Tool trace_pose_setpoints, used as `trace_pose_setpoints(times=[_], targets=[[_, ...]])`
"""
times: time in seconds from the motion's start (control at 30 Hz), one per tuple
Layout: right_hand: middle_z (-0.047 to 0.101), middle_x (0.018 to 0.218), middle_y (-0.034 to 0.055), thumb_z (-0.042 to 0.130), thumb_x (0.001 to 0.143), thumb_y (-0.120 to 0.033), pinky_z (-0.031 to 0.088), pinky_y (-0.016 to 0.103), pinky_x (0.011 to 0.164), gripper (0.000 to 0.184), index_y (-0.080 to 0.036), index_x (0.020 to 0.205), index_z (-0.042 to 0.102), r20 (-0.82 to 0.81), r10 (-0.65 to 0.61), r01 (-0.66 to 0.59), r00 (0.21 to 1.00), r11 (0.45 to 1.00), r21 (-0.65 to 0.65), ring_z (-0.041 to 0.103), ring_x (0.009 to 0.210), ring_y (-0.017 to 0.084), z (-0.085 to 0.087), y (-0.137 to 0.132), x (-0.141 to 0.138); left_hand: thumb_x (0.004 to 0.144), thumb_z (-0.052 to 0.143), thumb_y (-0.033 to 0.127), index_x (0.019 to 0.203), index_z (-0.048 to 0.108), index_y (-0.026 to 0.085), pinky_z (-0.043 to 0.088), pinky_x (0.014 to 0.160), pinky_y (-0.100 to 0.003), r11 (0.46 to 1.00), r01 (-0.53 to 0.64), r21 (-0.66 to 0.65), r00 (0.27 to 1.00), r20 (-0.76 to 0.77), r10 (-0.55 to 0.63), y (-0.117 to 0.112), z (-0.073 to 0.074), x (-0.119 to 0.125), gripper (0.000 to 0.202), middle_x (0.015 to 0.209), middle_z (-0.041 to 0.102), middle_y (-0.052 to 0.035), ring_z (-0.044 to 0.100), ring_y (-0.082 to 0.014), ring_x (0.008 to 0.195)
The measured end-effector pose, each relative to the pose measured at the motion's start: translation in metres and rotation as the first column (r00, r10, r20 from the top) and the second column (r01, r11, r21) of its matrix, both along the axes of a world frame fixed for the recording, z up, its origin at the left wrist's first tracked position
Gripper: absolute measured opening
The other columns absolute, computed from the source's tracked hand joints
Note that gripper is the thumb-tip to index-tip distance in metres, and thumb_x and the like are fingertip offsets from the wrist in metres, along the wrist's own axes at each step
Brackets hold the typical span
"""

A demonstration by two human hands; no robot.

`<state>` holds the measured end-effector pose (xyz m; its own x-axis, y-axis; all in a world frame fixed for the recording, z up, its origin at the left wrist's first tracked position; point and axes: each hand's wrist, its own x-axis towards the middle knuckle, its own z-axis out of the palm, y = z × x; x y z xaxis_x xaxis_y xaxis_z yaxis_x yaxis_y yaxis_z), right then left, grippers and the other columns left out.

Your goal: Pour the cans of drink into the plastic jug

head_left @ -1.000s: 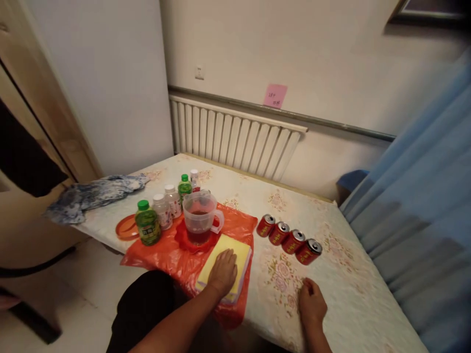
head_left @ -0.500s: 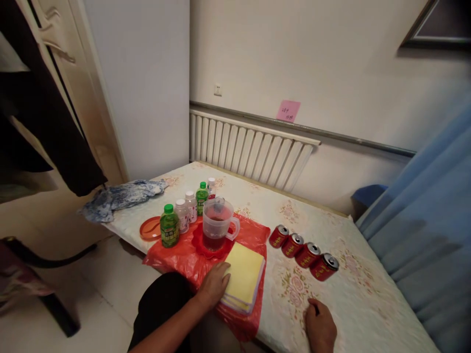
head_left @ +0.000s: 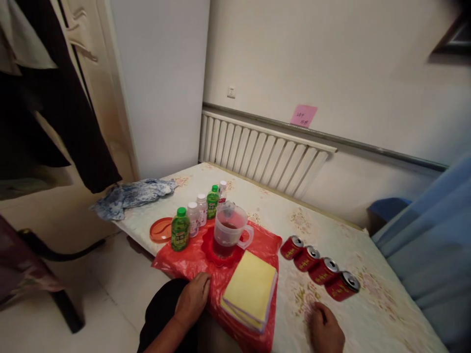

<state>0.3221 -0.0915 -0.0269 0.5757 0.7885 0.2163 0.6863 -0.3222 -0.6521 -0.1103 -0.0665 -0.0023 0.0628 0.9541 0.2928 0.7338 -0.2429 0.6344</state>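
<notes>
My left hand (head_left: 192,300) rests at the near edge of a red plastic sheet (head_left: 184,259), fingers curled down onto it, just left of a stack of yellow cloths (head_left: 250,289). Curled loosely on the floral table cover (head_left: 368,299) at the front edge is my right hand (head_left: 326,329), below a row of several red drink cans (head_left: 319,267) lying on their sides. A clear jug (head_left: 230,230) of dark red liquid stands on a red mat in the middle of the sheet.
Green-capped and white bottles (head_left: 195,218) stand left of the jug beside an orange lid (head_left: 161,229). A blue patterned cloth (head_left: 132,195) lies at the table's far left corner. A radiator (head_left: 263,154) lines the wall; blue curtain (head_left: 434,245) hangs right.
My left hand slid off the yellow cloths to the left and back, onto the sheet's near edge. My right hand drew back slightly. The view swung left.
</notes>
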Motion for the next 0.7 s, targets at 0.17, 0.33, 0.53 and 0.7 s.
trace_pose_setpoints(times=[0.17, 0.33, 0.53, 0.7], targets=[[0.073, 0.096, 0.0115, 0.046, 0.073, -0.048, 0.051, 0.038, 0.082, 0.042, -0.018, 0.092, 0.068, -0.035, 0.209, -0.201, 0.977, 0.966, 0.164, 0.067, 0.09, 0.029, 0.04, 0.054, -0.043, 0.095, 0.033, 0.022, 0.097, 0.06, 0.022, 0.05, 0.085, -0.03, 1.0, 0.003, -0.013, 0.999, -0.042, -0.003, 0.002, -0.002, 0.006, 0.027, 0.095, 0.066, -0.0051, 0.064, -0.0173, 0.09], [0.073, 0.09, 0.0117, 0.051, 0.076, -0.045, 0.053, 0.035, 0.073, 0.038, -0.015, 0.093, 0.067, -0.07, 0.434, -0.404, 0.898, 0.877, 0.26, 0.068, 0.08, 0.026, 0.086, 0.121, -0.091, 0.094, 0.034, 0.019, 0.095, 0.061, 0.022, 0.049, 0.084, -0.03, 0.997, -0.017, -0.075, 0.999, -0.04, 0.014, 0.005, -0.002, 0.008, 0.027, 0.093, 0.066, -0.0051, 0.063, -0.0178, 0.09], [0.07, 0.076, 0.0054, 0.05, 0.078, -0.036, 0.05, 0.032, 0.066, 0.032, -0.015, 0.095, 0.068, -0.001, 0.683, -0.674, 0.73, 0.721, 0.163, 0.063, 0.067, 0.02, 0.124, 0.206, -0.157, 0.091, 0.037, 0.018, 0.097, 0.064, 0.023, 0.05, 0.089, -0.034, 0.994, -0.018, -0.106, 0.998, -0.056, 0.012, 0.011, -0.011, 0.009, 0.028, 0.098, 0.069, -0.0064, 0.064, -0.0193, 0.094], [0.071, 0.087, 0.0044, 0.062, 0.07, -0.031, 0.05, 0.03, 0.069, 0.042, -0.017, 0.11, 0.067, 0.035, 0.79, -0.789, 0.612, 0.607, 0.094, 0.062, 0.07, 0.018, 0.129, 0.276, -0.204, 0.089, 0.043, 0.021, 0.101, 0.065, 0.029, 0.056, 0.082, -0.031, 0.999, -0.043, -0.029, 0.998, -0.044, 0.042, 0.015, -0.044, 0.006, 0.027, 0.099, 0.073, -0.0033, 0.069, -0.0191, 0.09]])
